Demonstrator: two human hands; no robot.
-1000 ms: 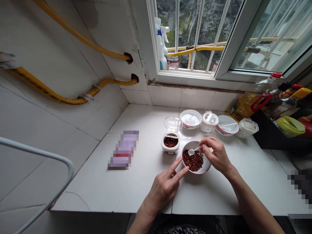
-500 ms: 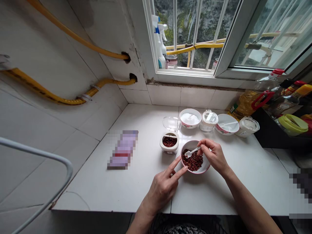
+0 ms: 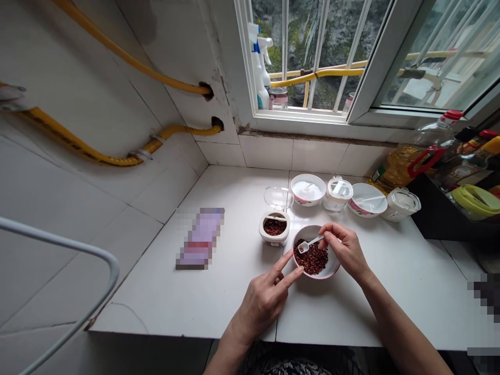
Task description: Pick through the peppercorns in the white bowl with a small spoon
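Note:
A white bowl (image 3: pixel 332 265) with a pink rim holds dark red-brown dried peppercorns (image 3: pixel 313 262), which look like Sichuan pepper. My right hand (image 3: pixel 344 249) pinches the handle of a small white spoon (image 3: pixel 311 242), whose scoop is over the peppercorns with a few bits in it. With two fingers stretched apart, my left hand (image 3: pixel 269 294) touches the near left side of the bowl's rim; its other fingers are curled or hidden. Just left of the bowl stands a seasoning jar (image 3: pixel 275 240), its clear lid (image 3: pixel 278 197) raised, with similar peppercorns inside.
Behind are a bowl of white grains (image 3: pixel 308 190), a lidded jar (image 3: pixel 338 194), a bowl with a white spoon (image 3: pixel 367 200) and another jar (image 3: pixel 401 204). An oil bottle (image 3: pixel 417 151) and a black rack (image 3: pixel 433 213) stand right. A blurred purple packet (image 3: pixel 201 238) lies left.
The whole view has shifted slightly, so everything sits a little further right. Both hands and the spoon keep nearly the same place at the bowl.

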